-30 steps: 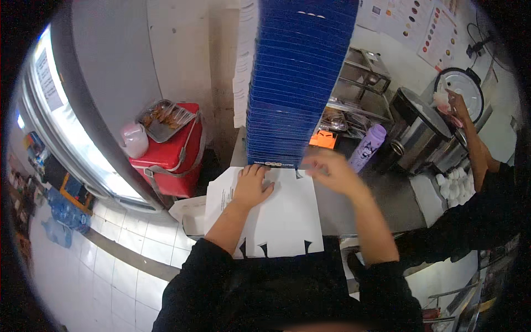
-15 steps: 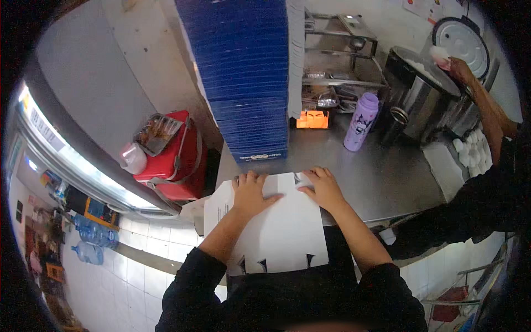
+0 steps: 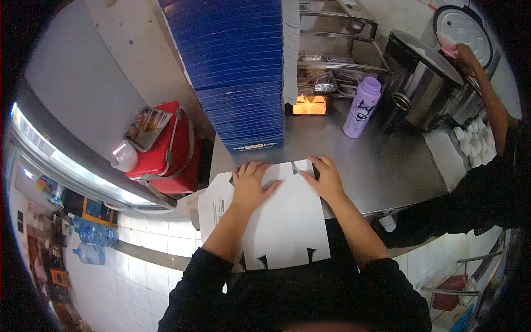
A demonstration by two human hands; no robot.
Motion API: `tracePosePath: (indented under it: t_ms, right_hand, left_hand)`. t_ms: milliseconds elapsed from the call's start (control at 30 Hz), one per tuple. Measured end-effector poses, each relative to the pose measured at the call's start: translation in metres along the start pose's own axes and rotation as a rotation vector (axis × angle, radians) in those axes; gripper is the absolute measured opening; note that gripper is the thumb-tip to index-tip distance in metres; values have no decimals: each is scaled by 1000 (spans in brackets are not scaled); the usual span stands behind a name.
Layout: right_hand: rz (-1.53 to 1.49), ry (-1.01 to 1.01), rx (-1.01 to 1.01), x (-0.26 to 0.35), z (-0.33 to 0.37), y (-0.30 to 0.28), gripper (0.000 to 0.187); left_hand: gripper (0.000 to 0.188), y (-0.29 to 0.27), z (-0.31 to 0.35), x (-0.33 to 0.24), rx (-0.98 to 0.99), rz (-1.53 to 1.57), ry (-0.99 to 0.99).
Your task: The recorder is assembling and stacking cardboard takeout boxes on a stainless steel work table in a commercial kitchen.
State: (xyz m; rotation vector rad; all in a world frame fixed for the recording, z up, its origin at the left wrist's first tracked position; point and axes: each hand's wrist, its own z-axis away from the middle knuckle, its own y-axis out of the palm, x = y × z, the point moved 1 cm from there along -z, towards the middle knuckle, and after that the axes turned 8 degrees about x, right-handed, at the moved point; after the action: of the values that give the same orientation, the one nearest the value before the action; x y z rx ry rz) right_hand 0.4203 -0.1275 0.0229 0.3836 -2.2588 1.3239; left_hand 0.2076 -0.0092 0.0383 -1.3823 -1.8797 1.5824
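A flat white cardboard box blank [image 3: 287,229] with notched slots lies in front of me, its far part on the steel table and its near edge against my dark clothing. My left hand [image 3: 253,187] rests on its far left part, fingers laid flat toward the edge and thumb spread. At the far right corner, my right hand [image 3: 326,178] has its fingers over the edge and its thumb on a small flap, closed on the cardboard. Directly beyond the sheet rises a tall stack of blue cardboard boxes [image 3: 238,83].
On the steel table [image 3: 395,174] stand a purple bottle [image 3: 363,108], a dark cup [image 3: 397,110] and a small orange panel [image 3: 310,105]. A large steel pot [image 3: 423,77] and an egg tray [image 3: 474,143] are right, near a co-worker's arm [image 3: 489,94]. A red cooler bag [image 3: 168,157] stands left.
The view has shifted slightly, so table things sit higher in it. Both hands stay on the cardboard with little change. The co-worker's hand with the pink-and-white thing has moved a little by the pot.
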Motion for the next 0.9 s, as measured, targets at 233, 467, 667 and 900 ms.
tracePosePath:
  t_ms: [233, 467, 667, 900]
  right_hand:
    - [-259, 120, -69, 8, -1, 5, 46]
    - [-450, 459, 145, 10, 7, -4, 61]
    - [-250, 200, 3, 37, 43, 0, 67]
    - [152, -11, -152, 52, 49, -7, 54]
  left_hand:
    - [60, 4, 0, 2, 17, -28, -12]
    - [65, 4, 0, 3, 15, 2, -9]
    - [71, 3, 0, 3, 36, 20, -1]
    - [71, 2, 0, 1, 40, -3, 18]
